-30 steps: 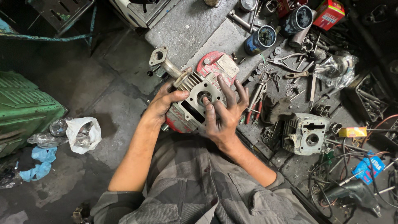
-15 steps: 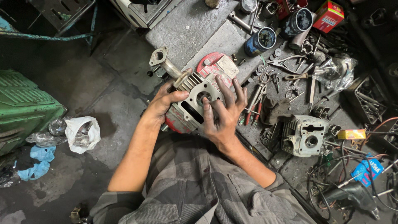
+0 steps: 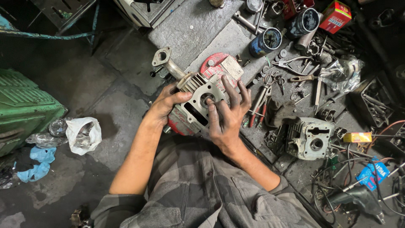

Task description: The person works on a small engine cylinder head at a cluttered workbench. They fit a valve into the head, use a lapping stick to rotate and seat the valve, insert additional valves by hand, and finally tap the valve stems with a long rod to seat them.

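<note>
A finned grey metal engine cylinder with a round bore (image 3: 198, 101) is seen just above the middle of the frame, propped on a worn red round metal housing (image 3: 219, 67) that rests on a grey concrete slab (image 3: 198, 25). Its long axis is laid on a diagonal, from the lower left near the person's chest up toward the upper right, with the flat gasket face turned to the camera.

The cylinder is gripped at its left edge by the left hand (image 3: 165, 105), whose thumb is laid across the flat face and whose fingers are curled behind the fins. The right hand (image 3: 225, 114) is spread wide over the right half of the face, fingers fanned upward, with the thumb tip pressed beside the bore; nothing is enclosed in it. Both hands touch the cylinder, the right one lying nearer the bore.

A curved grey metal pipe with a flange (image 3: 166, 61) juts toward the upper left. To the right, red-handled pliers (image 3: 257, 107) are scattered nearby.
</note>
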`<action>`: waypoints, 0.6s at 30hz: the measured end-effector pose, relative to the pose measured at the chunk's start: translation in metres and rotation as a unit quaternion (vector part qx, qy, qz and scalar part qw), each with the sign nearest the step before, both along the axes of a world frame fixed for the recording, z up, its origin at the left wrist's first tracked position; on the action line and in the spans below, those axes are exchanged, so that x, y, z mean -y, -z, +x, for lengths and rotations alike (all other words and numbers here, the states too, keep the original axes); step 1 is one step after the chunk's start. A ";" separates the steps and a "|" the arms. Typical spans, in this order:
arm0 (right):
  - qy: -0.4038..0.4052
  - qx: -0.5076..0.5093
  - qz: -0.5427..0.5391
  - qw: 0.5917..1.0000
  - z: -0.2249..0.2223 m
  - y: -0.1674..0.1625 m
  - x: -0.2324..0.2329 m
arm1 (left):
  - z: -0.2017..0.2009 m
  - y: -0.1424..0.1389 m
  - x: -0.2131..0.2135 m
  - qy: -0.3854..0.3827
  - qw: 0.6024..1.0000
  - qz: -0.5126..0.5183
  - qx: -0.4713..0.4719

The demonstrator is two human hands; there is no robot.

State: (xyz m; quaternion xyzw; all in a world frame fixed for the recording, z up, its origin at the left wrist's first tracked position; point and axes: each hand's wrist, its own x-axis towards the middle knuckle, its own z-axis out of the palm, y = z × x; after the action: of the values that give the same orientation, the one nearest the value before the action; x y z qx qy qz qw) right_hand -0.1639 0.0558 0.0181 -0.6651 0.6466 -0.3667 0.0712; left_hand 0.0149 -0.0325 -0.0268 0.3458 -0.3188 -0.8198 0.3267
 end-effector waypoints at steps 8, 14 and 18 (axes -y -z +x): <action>0.007 -0.035 0.017 0.999 0.003 0.001 0.001 | -0.001 0.000 -0.001 -0.001 1.000 0.023 -0.014; 0.005 -0.004 -0.011 1.000 0.001 0.003 0.002 | -0.001 0.001 -0.001 -0.008 1.000 0.022 -0.021; 0.003 -0.008 0.006 1.000 0.001 0.002 0.001 | -0.001 0.005 -0.002 -0.021 0.998 0.053 -0.017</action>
State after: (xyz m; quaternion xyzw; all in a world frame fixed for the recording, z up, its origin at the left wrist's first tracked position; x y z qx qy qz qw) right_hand -0.1630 0.0553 0.0163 -0.6656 0.6513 -0.3578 0.0689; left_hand 0.0140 -0.0303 -0.0314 0.3551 -0.2619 -0.8344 0.3303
